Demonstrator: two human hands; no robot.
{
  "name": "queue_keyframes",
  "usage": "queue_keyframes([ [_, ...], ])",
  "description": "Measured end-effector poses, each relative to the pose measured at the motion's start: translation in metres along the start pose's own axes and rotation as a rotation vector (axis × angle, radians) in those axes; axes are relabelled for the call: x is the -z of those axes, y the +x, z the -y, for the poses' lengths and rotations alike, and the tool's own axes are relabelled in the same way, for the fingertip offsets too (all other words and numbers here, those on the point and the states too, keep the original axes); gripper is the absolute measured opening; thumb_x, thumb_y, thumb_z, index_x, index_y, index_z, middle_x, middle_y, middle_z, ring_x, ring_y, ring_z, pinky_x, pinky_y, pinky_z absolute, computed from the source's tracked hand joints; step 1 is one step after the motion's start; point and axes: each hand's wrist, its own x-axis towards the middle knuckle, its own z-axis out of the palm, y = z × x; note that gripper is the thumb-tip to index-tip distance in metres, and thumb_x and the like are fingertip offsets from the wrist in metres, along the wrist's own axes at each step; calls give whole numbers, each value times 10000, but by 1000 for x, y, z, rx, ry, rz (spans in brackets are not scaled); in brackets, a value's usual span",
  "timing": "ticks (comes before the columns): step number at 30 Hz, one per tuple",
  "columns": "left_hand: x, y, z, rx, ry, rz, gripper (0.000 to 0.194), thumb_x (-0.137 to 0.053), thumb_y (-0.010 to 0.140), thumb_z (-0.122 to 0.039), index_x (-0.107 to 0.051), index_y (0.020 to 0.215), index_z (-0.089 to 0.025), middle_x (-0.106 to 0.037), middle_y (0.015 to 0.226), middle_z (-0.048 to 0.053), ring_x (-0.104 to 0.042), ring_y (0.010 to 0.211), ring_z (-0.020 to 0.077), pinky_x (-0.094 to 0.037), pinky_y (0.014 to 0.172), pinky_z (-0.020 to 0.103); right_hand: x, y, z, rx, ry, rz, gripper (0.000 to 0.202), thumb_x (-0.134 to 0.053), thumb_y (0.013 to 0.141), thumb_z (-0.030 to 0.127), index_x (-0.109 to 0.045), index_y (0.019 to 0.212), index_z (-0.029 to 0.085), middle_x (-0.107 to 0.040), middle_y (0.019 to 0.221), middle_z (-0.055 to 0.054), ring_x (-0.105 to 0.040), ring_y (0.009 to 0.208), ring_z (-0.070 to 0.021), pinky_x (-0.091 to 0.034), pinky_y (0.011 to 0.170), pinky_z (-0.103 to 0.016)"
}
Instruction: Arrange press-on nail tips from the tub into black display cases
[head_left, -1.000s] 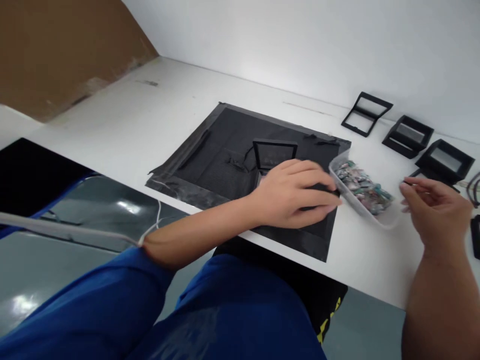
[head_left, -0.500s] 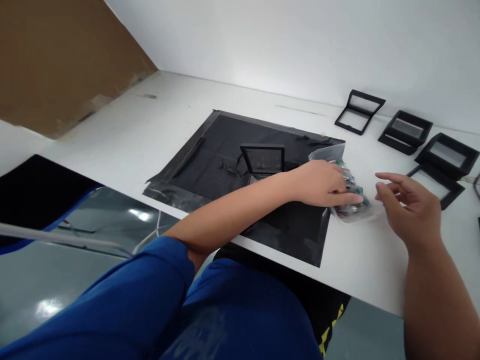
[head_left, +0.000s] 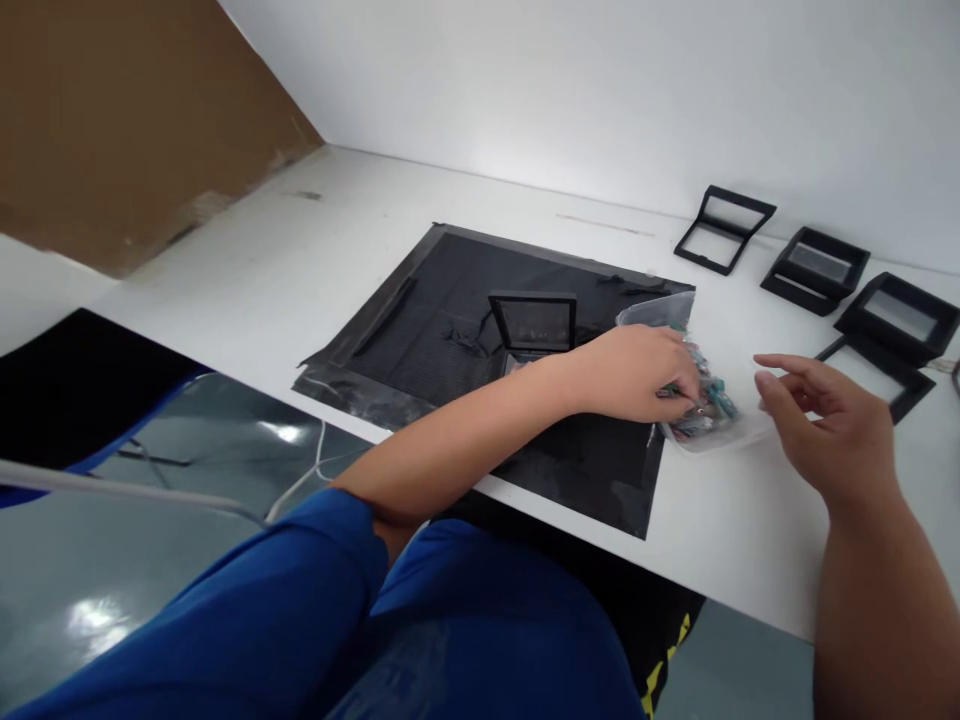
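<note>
My left hand (head_left: pixel 637 372) reaches across the black mat (head_left: pixel 450 270) into a clear plastic container (head_left: pixel 731 437) filled with small wrapped items (head_left: pixel 718 398) in green and red. Its thumb and fingers are pinched together over them; what is between the fingertips is too small to make out. To the container's right is my right hand (head_left: pixel 832 425), raised with thumb and index finger apart and the other fingers curled, holding nothing. Behind my left forearm an opened black case (head_left: pixel 534 322) stands on the mat, its lower part mostly hidden.
Several black hinged frames stand at the back right of the white table (head_left: pixel 360 190), among them a folded one (head_left: pixel 816 268) and a wide-open one (head_left: pixel 900 318). Brown board (head_left: pixel 150 120) is at the back left. A white cable (head_left: pixel 296 485) hangs below the table's front edge.
The fingers of my left hand have closed from a spread pose into a pinch among the wrapped items. My right hand has barely moved. The whole view has shifted slightly.
</note>
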Motion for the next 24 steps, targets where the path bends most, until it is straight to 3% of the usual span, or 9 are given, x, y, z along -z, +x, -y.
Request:
queue_keyframes([
  [3,3,-5,1,-23,-131,-77,168,-685,916,-303,-808,992,-218,-800,1083,8,-694,1017,168,-505,953,315,1,-2,0,-8,-6,-4,320,-649,867,480,-760,1101,294,-649,730,25,-644,708,-121,-461,637,-254],
  [8,-5,-8,0,-48,-310,-260,128,-742,879,-310,-808,866,-201,-813,950,16,-727,915,147,-519,960,316,0,-4,-1,-6,0,-7,320,-650,864,478,-760,1096,286,-649,725,18,-641,714,-122,-459,653,-255],
  [13,-18,-7,-4,-116,-414,-470,140,-707,896,-277,-777,825,-180,-801,892,32,-730,867,130,-573,834,280,-2,-5,4,-34,30,22,360,-667,855,497,-745,1133,283,-640,731,25,-602,687,-108,-462,673,-248],
  [17,-22,-6,-6,-285,-338,-668,72,-698,871,-195,-756,909,-179,-792,895,29,-727,865,115,-596,852,259,-1,-4,0,-93,35,42,405,-671,836,530,-752,1141,276,-633,701,25,-587,674,-111,-457,663,-248],
  [21,-15,-8,-15,-497,-167,-848,126,-698,825,-110,-737,919,-184,-785,851,18,-724,802,87,-590,809,215,2,2,-12,-230,-37,-20,384,-704,774,549,-794,983,239,-648,634,1,-583,592,-137,-423,568,-274],
  [24,-6,-22,-28,-518,-120,-964,129,-676,829,-140,-712,920,-223,-772,830,-24,-712,761,62,-591,779,191,6,6,-21,-296,-85,-98,347,-730,736,519,-795,911,227,-658,622,-12,-589,578,-159,-429,558,-295],
])
